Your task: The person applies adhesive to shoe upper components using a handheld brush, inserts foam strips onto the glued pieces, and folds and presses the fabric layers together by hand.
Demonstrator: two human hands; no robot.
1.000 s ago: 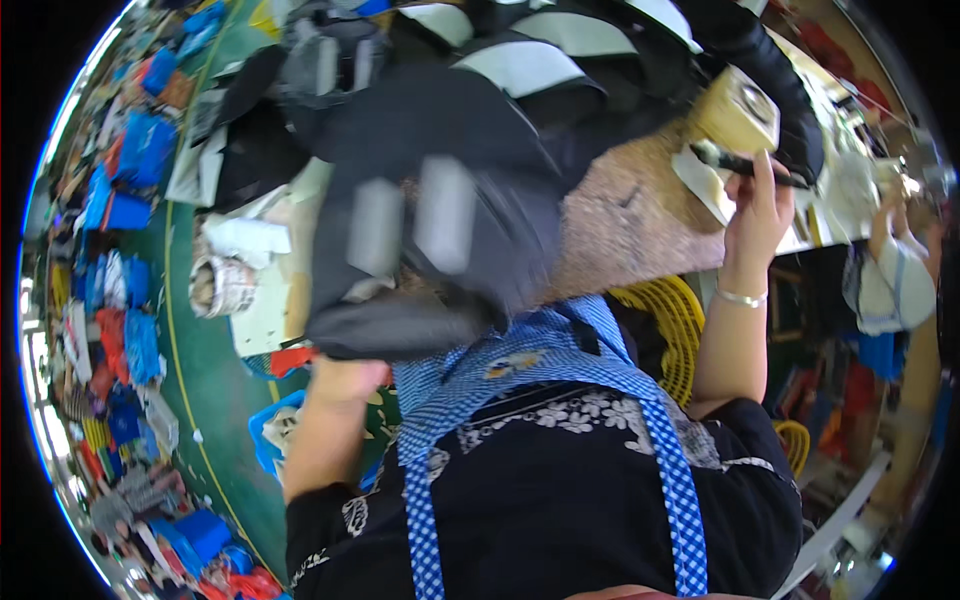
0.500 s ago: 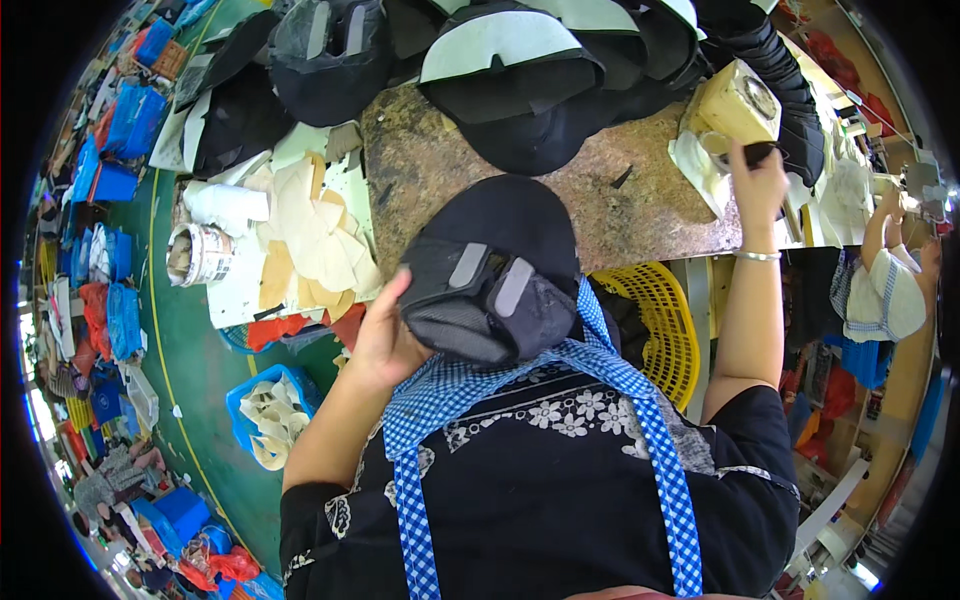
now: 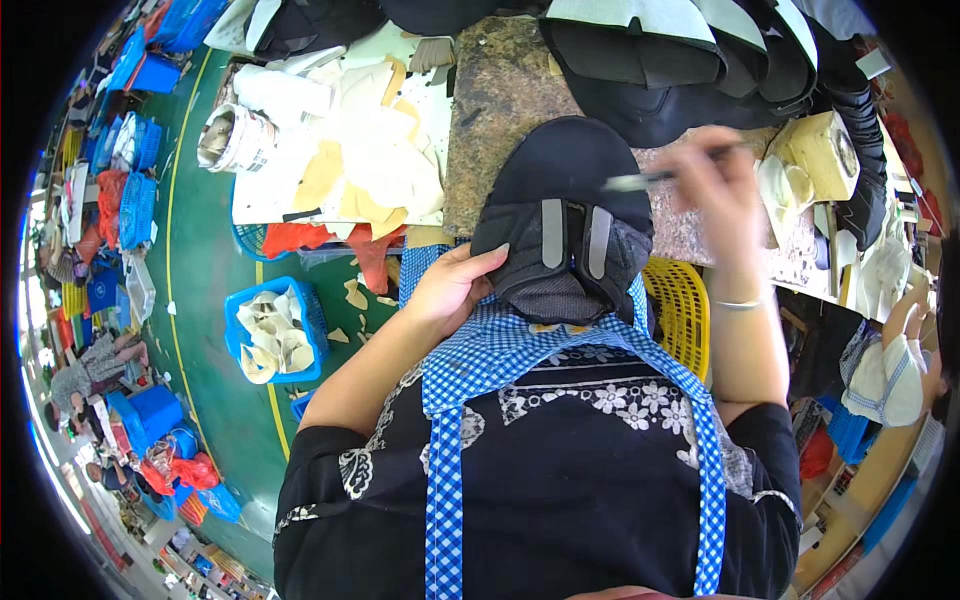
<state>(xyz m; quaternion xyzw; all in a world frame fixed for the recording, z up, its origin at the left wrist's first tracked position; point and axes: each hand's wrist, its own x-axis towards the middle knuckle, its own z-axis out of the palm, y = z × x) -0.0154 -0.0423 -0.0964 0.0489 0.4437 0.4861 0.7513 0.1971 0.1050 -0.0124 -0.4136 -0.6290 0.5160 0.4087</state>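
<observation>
A black shoe upper (image 3: 565, 165) with two grey strips and a mesh part is held in front of my chest, its rounded end pointing away from me. My left hand (image 3: 455, 290) grips its left side, thumb on top and the other fingers hidden beneath. Motion blurs my right hand (image 3: 715, 190), closed around the dark handle of a brush (image 3: 632, 182). The brush's pale tip is over the right side of the rounded end; whether it touches cannot be made out.
A yellowish crusted container (image 3: 825, 155) stands on the stained worktable (image 3: 505, 80) at right. More black uppers (image 3: 640, 75) lie along the back. Pale cut pieces (image 3: 370, 160) and a white tub (image 3: 235, 138) are at left. A yellow basket (image 3: 680, 310) and a blue basket (image 3: 315, 330) sit lower.
My right hand has come left with the brush from beside the yellowish container to the upper. The upper now points more straight away from me, and my whole view has shifted.
</observation>
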